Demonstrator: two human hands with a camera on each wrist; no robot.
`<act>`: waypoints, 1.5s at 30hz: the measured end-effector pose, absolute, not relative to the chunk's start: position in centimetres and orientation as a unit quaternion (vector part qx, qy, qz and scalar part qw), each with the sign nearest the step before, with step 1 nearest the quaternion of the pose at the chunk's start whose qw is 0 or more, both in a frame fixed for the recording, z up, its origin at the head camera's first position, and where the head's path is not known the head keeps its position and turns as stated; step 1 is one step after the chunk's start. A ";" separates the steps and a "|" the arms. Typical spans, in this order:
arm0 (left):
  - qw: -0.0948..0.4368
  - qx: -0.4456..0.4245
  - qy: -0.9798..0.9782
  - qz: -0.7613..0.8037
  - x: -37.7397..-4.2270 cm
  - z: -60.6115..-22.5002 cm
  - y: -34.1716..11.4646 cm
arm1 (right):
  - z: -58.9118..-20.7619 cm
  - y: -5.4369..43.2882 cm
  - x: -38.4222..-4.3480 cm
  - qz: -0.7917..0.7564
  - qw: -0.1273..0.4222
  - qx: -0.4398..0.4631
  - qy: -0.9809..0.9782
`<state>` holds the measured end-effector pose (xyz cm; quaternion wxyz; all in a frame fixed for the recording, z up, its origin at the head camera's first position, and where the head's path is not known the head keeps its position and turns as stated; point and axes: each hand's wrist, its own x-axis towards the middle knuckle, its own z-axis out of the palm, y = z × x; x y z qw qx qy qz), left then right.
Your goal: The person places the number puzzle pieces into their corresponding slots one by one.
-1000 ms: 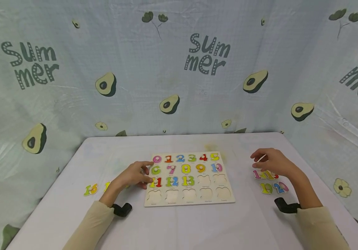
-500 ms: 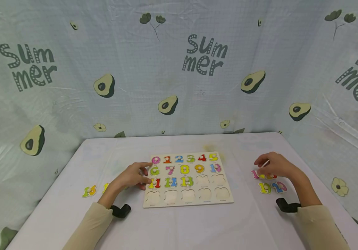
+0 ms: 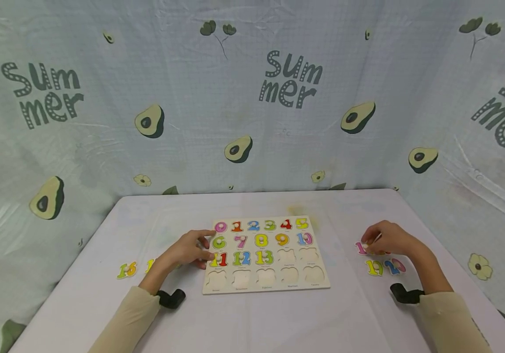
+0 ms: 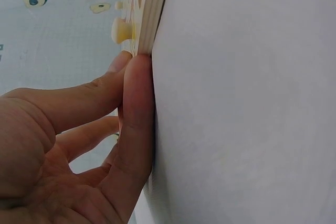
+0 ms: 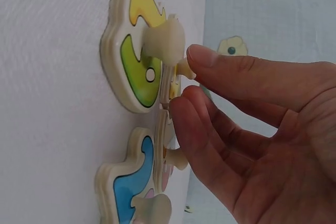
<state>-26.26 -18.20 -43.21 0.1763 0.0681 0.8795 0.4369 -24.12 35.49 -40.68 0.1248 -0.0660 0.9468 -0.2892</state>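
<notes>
The wooden number board [image 3: 272,284] lies flat, its number pieces each with a small knob. My left hand [image 3: 188,248] rests at its left edge, index finger reaching the corner beside the 0 and thumb by the 11. In the left wrist view its fingertips [image 4: 138,72] meet the board's edge. My right hand [image 3: 392,239] is over the loose pieces at the right. Its thumb and fingers stand apart around the knob [image 5: 185,70] of the pink 14 piece [image 3: 360,248]. The hand partly covers the piece beside it.
In front of the right hand lie the 19 [image 3: 374,267] and 20 [image 3: 395,266] pieces. A 16 [image 3: 127,269] lies at the left, with another piece [image 3: 149,264] partly behind the left forearm. Unfilled recesses [image 3: 265,277] show on the board. A printed curtain [image 3: 190,147] stands behind the table.
My right hand has come down and slightly nearer over the 14, its thumb and fingers drawing closer around the knob. The left hand has stayed at the board's edge.
</notes>
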 end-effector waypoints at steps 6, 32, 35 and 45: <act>0.176 0.064 0.881 0.434 -26.3 -43.3 -18.1 | -40.9 35.5 -24.0 -0.293 0.133 -0.071 0.944; 0.173 0.067 0.879 0.440 -26.3 -43.2 -18.1 | -41.5 35.5 -24.5 -0.285 0.120 -0.081 0.948; 0.173 0.068 0.878 0.441 -26.2 -43.2 -18.1 | -41.2 35.5 -24.5 -0.276 0.113 -0.084 0.951; 0.174 0.066 0.878 0.441 -26.3 -43.3 -18.1 | -40.4 35.1 -24.4 -0.271 0.090 -0.089 0.954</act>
